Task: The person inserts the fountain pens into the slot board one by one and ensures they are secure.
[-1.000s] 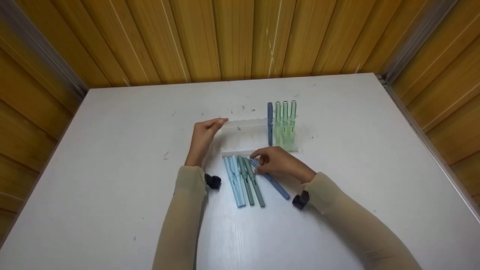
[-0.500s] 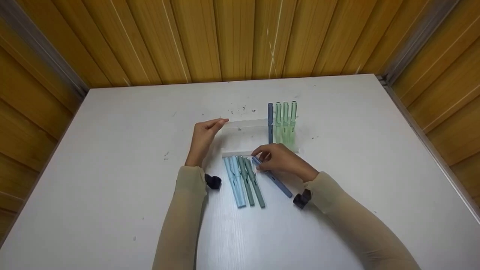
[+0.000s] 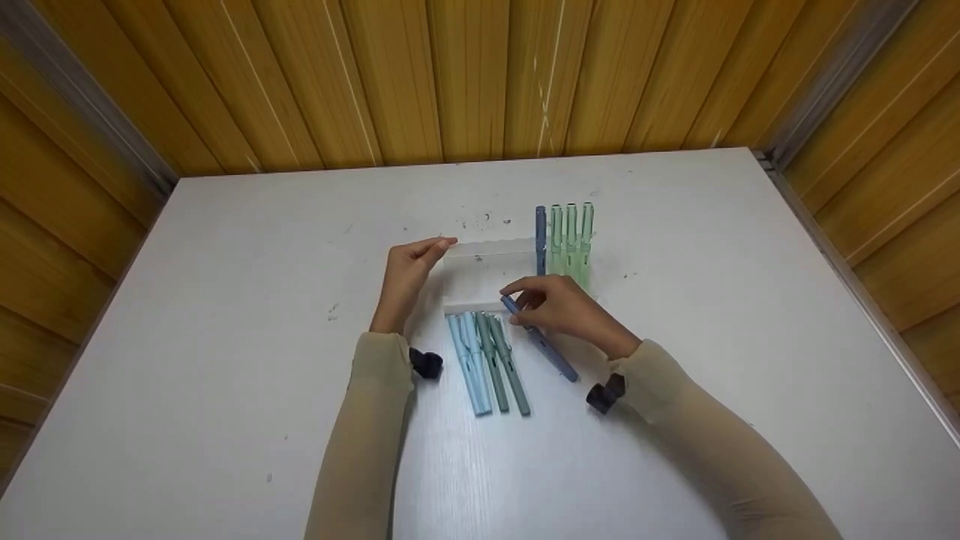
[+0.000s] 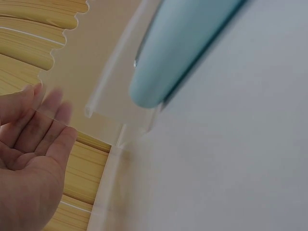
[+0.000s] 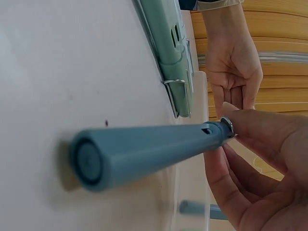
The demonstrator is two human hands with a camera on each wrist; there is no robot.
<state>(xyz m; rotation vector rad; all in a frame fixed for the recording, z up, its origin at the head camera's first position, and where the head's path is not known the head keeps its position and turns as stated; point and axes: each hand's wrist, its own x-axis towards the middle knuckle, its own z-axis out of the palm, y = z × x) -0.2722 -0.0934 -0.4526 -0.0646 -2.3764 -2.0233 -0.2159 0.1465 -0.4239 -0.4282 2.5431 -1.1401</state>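
Note:
My left hand [image 3: 403, 283] pinches the upper left edge of a clear plastic pen stand [image 3: 487, 246], whose scalloped edge shows in the left wrist view. In front of the stand, my right hand [image 3: 568, 309] holds a blue pen [image 3: 553, 355] near its capped end between thumb and fingers. That pen slants, its lower end toward me and to the right; the right wrist view shows its round end [image 5: 89, 161] close up. One blue pen [image 3: 541, 232] stands upright in the rack, beside several light green pens [image 3: 571, 229] at its right end.
Two light blue pens [image 3: 468, 367] and two dark green pens [image 3: 504, 367] lie side by side before the stand, between my forearms. They rest on a white table [image 3: 225, 337]. Yellow wood-look panels [image 3: 465, 82] rise behind its far edge.
My right hand has moved slightly away from me toward the stand, bringing the blue pen along; its far end now overlaps the stand's front edge. The left hand stays put.

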